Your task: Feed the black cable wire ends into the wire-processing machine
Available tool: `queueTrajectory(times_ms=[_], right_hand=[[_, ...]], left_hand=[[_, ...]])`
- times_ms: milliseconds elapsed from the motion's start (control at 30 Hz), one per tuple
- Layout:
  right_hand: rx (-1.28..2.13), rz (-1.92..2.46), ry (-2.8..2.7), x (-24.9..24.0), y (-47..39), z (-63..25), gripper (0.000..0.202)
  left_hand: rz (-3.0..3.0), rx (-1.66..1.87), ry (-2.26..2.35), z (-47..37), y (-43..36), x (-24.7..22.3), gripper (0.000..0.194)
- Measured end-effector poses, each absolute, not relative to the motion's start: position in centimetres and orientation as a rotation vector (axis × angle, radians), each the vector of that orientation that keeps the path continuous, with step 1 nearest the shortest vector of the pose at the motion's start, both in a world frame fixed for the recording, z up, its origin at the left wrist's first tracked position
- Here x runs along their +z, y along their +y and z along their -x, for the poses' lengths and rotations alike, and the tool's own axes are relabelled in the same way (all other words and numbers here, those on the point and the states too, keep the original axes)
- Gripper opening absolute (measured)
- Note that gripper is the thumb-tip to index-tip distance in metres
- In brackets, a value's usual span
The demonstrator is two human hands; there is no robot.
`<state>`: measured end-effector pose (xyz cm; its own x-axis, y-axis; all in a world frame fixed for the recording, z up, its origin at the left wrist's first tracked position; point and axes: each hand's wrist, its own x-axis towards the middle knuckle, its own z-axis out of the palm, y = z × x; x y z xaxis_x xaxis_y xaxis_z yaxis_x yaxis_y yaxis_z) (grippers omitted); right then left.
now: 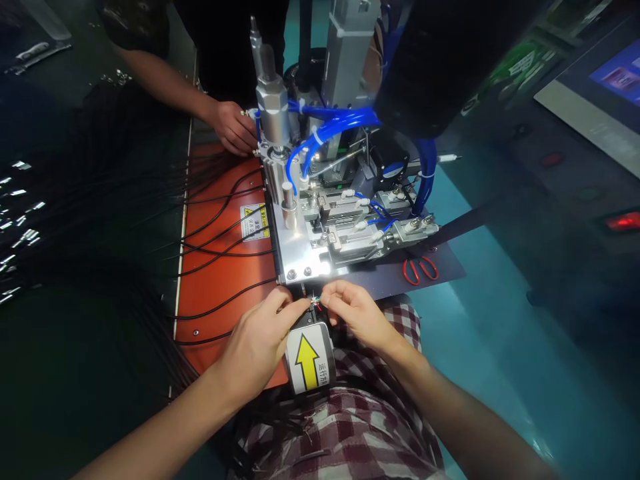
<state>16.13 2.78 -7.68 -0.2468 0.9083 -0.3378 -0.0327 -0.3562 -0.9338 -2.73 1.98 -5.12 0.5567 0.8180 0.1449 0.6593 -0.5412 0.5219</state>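
My left hand (pixel 263 337) is closed at the front end of the machine, thumb and forefinger pinching the end of a cable. Thin coloured wires (pixel 317 302), with red and green among them, fan out between my two hands. Closed in a pinch, my right hand (pixel 357 312) holds the tips of these wires from the other side. Just below my fingers is a rounded white cover with a yellow arrow (pixel 307 360). The metal machine plate (pixel 305 257) lies right above my fingertips.
Several black cables (pixel 220 250) cross the orange tabletop (pixel 215 293) into the machine. A co-worker's hand (pixel 235 127) touches the machine's far left side. Red-handled scissors (pixel 420 270) lie at the right. Blue air hoses (pixel 345 122) arch overhead, and a dark cable pile spreads leftward.
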Motion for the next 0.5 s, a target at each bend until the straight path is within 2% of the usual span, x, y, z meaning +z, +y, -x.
queueTrajectory(times_ms=[500], right_hand=[[1.689, 1.271, -1.097, -7.67, 2.64, -16.01, 0.015]], left_hand=[[-2.38, 0.502, 1.191, 2.67, 2.02, -5.14, 0.031]])
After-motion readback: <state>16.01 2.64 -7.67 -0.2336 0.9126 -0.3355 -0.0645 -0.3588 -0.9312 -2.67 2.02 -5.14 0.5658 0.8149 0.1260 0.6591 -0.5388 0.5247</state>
